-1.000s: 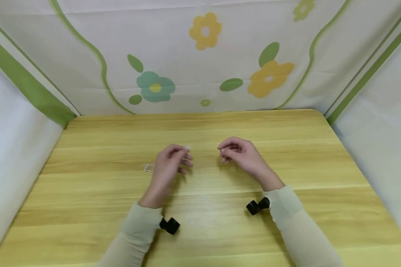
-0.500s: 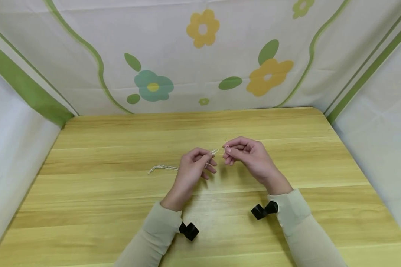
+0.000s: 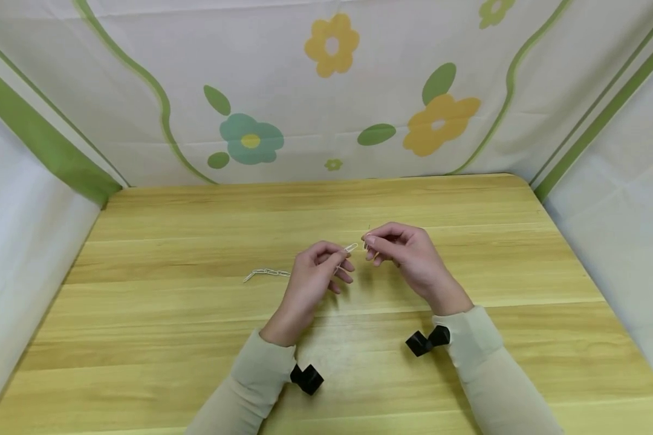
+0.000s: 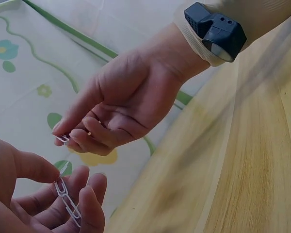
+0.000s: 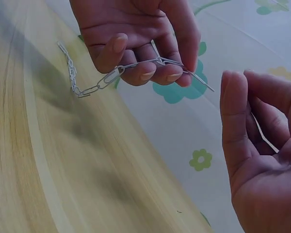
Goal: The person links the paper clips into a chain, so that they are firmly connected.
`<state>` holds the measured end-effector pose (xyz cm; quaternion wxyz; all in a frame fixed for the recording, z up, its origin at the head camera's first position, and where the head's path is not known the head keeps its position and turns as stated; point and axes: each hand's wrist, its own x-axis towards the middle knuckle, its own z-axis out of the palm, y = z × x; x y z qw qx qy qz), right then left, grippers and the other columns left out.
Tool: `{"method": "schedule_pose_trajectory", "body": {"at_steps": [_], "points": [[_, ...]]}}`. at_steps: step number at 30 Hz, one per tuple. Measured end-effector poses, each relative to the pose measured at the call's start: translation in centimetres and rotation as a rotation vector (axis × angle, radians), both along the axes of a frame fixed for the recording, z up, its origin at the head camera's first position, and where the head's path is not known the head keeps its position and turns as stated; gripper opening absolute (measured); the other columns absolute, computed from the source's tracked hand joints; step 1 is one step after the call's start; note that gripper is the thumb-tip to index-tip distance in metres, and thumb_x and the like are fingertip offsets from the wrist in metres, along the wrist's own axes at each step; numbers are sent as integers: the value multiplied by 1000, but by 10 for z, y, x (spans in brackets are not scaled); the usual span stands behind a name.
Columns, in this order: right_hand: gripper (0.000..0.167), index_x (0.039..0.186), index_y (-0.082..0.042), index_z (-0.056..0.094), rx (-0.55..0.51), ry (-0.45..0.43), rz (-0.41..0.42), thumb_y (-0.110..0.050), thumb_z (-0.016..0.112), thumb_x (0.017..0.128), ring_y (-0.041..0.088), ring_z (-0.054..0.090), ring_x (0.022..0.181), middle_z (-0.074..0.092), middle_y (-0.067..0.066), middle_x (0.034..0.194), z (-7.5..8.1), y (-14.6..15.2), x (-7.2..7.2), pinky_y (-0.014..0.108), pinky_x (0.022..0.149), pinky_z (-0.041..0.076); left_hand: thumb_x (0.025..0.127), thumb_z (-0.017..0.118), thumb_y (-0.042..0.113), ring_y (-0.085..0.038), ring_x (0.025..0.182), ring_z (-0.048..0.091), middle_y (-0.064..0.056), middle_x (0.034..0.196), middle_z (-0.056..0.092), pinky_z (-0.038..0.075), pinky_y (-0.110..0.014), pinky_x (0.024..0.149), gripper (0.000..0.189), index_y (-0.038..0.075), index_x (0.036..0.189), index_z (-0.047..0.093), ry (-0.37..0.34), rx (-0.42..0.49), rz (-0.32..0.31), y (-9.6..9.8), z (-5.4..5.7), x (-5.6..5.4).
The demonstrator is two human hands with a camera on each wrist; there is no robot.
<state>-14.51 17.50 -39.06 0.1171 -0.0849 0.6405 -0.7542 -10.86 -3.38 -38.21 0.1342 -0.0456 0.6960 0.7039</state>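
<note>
A chain of white paper clips [image 3: 266,272] trails over the table to the left hand [image 3: 317,270]. Thumb and index finger of that hand pinch its end clip [image 3: 351,247], whose rounded loop points toward the other hand. More links run across the loosely bent fingers in the right wrist view, then down to the wood. Facing it, the right hand [image 3: 405,254] pinches a single white paper clip [image 4: 63,139] between thumb and index fingertip. Only part of this clip shows; the fingers cover the rest. A small gap separates the two clips in the head view.
The wooden table [image 3: 158,338] reaches back to a white curtain [image 3: 305,103] with printed flowers and green lines. White cloth sides [image 3: 27,199] flank it. A black wrist camera [image 3: 307,379] sits on the left cuff, another black camera [image 3: 427,341] on the right.
The left hand has moved right, close to the right hand, drawing the chain out along the table. The right hand shifted slightly right, and its clip now pokes out below the fingertips.
</note>
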Motion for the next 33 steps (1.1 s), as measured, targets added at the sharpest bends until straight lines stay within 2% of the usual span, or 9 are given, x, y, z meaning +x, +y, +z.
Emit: {"method": "schedule_pose_trajectory", "body": {"at_steps": [13,17,22,27,33], "points": [[8,106,-6,72,67,4,-30,-1,73,100,13,73,77,75,2,95,-2,-2,-1,28,74,63,108,64,19,-17,76,75,-8,94,78,55,-28,64,19,3,116,72,-11,3,11,-3,-1,-1],[8,108,-2,69,145,16,-40,-4,73,101,14,73,79,75,2,95,-5,-2,-2,28,75,63,108,64,19,-17,76,74,-8,94,78,55,-27,64,19,3,115,72,-12,2,18,-3,-1,-1],[14,111,2,67,234,21,-29,-8,72,104,19,75,82,74,6,96,-9,-4,-3,31,78,65,107,66,18,-16,74,73,-9,94,78,54,-28,62,19,2,115,72,25,-26,36,-1,-3,-1],[15,113,2,63,232,23,-14,-9,69,106,16,77,87,74,8,103,-11,-7,-2,34,78,66,106,67,17,-19,71,70,-11,93,78,49,-26,57,20,0,114,73,62,-67,45,1,-5,0],[15,112,0,57,216,37,-31,-12,65,108,16,78,87,76,8,109,-12,-9,0,36,81,67,105,68,17,-17,68,67,-10,92,78,46,-25,55,19,1,113,73,52,-71,44,1,-6,0]]}}
